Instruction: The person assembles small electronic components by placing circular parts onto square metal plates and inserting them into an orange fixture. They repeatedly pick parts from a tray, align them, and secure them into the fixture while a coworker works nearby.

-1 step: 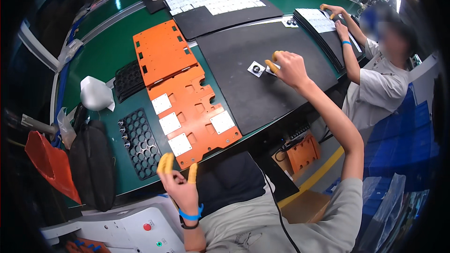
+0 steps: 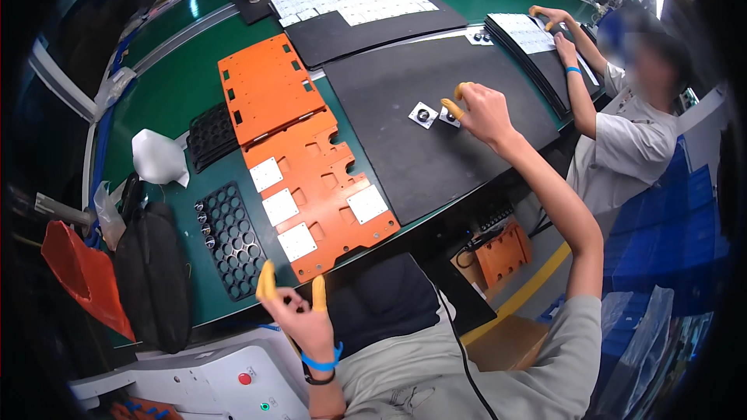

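Observation:
My right hand (image 2: 484,113), yellow covers on its thumb and forefinger, hovers over the black mat (image 2: 405,163). Those two fingertips are apart. Just under the thumb lies a small white square plate with a round black part (image 2: 449,117), partly covered by the hand. A matching square plate (image 2: 422,115) rests to its left. My left hand (image 2: 299,315) is open at the table's near edge, yellow-covered fingers spread, holding nothing. Close to it is the orange fixture plate (image 2: 334,222), which carries several white square plates (image 2: 280,208).
A black tray with round holes (image 2: 233,245) sits left of the fixture, with several small round parts along one side. Behind the fixture lies its orange lid (image 2: 268,85). White sheets (image 2: 354,0) cover a far mat. A co-worker's hands (image 2: 562,35) are at a stack on the right.
More of the plate beneath my right hand shows, with its black part now in sight. My left hand's fingers have shifted slightly downward. The whole view has moved a little.

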Demonstrator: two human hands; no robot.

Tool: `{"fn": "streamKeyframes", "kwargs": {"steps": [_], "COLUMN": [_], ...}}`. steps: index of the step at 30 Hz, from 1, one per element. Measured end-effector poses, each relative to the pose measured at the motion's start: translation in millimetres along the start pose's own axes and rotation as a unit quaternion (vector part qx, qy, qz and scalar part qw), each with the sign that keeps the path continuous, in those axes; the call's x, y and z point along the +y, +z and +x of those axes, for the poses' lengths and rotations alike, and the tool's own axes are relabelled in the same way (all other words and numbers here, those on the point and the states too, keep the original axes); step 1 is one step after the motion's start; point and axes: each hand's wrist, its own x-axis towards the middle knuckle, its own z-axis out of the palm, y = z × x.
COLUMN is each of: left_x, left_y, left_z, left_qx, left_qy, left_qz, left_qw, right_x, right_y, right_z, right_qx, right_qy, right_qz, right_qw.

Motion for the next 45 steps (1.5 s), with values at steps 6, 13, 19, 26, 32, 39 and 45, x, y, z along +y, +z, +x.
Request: {"fn": "streamKeyframes", "kwargs": {"steps": [6,13,19,26,32,39,45], "left_x": [51,83,63,66,69,70,71], "left_y": [40,178,194,190,189,190,192], "left_z": [-38,-22,-32,-36,-32,-28,-28], "left_qx": [-0.260,-0.376,-0.374,-0.374,-0.389,-0.400,-0.417], "left_qy": [0.249,0.357,0.369,0.352,0.345,0.332,0.329], "left_qz": [-0.014,0.129,0.246,0.249,0.239,0.235,0.247], "left_qw": [0.933,0.846,0.815,0.821,0.820,0.821,0.810], "right_x": [14,31,23,-26,5,91,167], "right_y": [-11,22,10,-2,-2,15,59], "right_z": [-23,-61,-67,-40,-22,16,41], "right_qx": [-0.069,-0.079,-0.091,0.062,-0.018,-0.080,0.069], "right_qy": [0.110,0.173,0.180,0.055,0.112,0.096,0.208], "right_qz": [0.027,0.092,0.088,0.143,0.183,0.173,0.067], "right_qw": [0.991,0.977,0.975,0.986,0.977,0.977,0.973]}}
